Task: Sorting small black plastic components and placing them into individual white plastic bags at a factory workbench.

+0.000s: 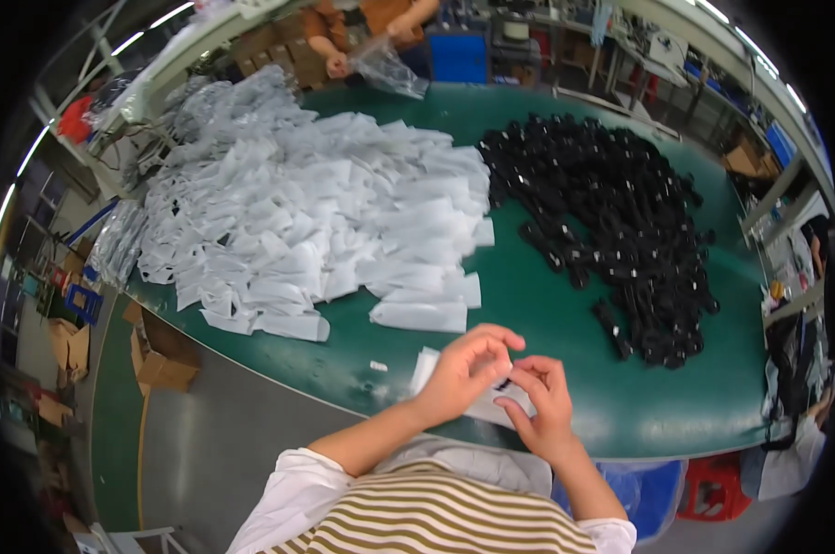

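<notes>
At the near edge of the green table, my left hand [462,374] and my right hand [545,406] meet, fingers curled toward each other. My left thumb and fingers come together at a small pale bit too small to name. The fingers of my right hand bend close by, and what they grip is partly hidden. A white pouch [484,406] with a small dark mark lies under both hands, its left corner showing beside my left wrist. Ahead of them spreads a big heap of flat white pouches [344,212], some in stacked rows.
Right of the heap lies a pile of black bundles [621,203] with shiny bits, on the green table [519,305]. A small white piece [378,367] lies near the edge. Across the table a person handles a clear bag [390,69]. A red stool [713,485] stands below right.
</notes>
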Demonstrator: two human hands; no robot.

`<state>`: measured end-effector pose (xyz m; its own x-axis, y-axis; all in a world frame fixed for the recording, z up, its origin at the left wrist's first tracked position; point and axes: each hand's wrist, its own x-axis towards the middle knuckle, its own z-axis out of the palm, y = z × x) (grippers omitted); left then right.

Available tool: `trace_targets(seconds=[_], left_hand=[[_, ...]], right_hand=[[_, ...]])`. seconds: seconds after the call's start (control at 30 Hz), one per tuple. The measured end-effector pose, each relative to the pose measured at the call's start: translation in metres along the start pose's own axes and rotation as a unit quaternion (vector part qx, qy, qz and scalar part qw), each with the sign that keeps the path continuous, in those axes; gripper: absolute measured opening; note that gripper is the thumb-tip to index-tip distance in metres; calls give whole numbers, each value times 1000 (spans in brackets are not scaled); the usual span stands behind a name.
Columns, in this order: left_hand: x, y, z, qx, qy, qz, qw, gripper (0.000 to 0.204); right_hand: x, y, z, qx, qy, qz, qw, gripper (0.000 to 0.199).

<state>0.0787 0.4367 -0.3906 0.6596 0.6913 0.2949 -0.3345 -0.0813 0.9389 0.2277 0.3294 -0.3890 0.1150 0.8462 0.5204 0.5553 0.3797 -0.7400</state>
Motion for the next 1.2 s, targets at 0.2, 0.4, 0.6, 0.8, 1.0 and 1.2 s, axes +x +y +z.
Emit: trace_targets(seconds=[0.2, 0.4, 0.6, 0.8, 1.0, 1.2], left_hand=[[-7, -4, -2, -44, 9, -52, 998, 12], [16, -1, -33, 59, 116, -46, 990, 11], [75, 13, -97, 412, 251, 154, 862, 9], [75, -55, -116, 543, 148, 125, 817, 23], [38, -27, -57, 484, 81, 160, 856, 30], [-14, -22, -14, 448, -63, 115, 884, 25]], right_hand=[[10, 13, 3, -69, -2, -86, 994, 32], [34, 14, -12, 191, 59, 64, 978, 26], [11, 85, -73, -455, 6, 97, 885, 40], [-35, 111, -80, -494, -38, 112, 861, 49], [-46, 110, -92, -403, 106, 147, 897, 47], [-30, 108, -96, -478, 61, 145, 864, 26]])
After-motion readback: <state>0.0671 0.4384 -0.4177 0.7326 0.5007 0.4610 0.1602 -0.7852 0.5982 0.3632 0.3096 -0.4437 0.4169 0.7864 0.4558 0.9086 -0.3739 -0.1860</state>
